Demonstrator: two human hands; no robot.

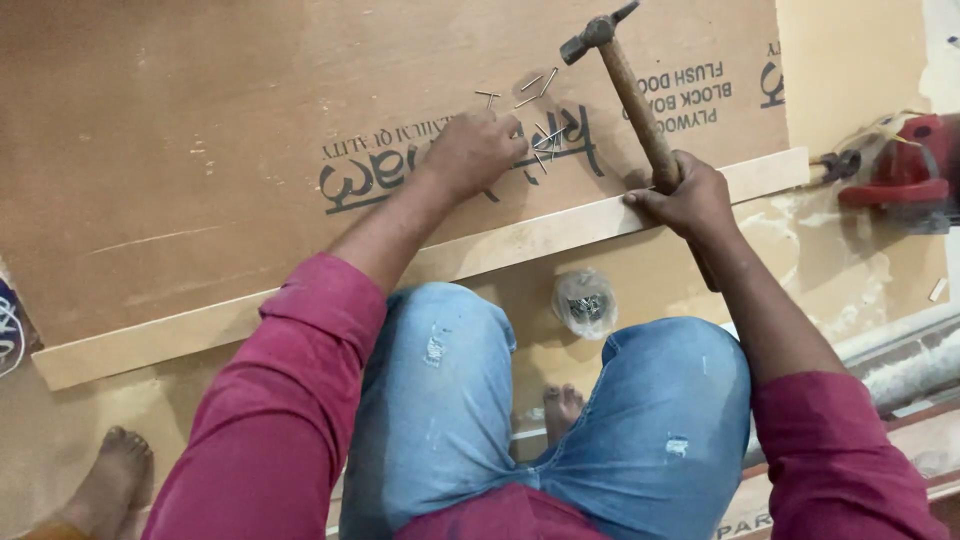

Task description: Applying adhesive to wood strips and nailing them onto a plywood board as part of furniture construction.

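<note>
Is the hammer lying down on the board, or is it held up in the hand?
Held up. The right hand grips the wooden handle of the hammer, and its metal head points away from the person, above the plywood board.

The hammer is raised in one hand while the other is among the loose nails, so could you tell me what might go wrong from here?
The left hand rests among loose nails below the hammer in the right hand; a swing could hit fingers. Bare feet sit near a bag of nails; spilled ones could prick.
</note>
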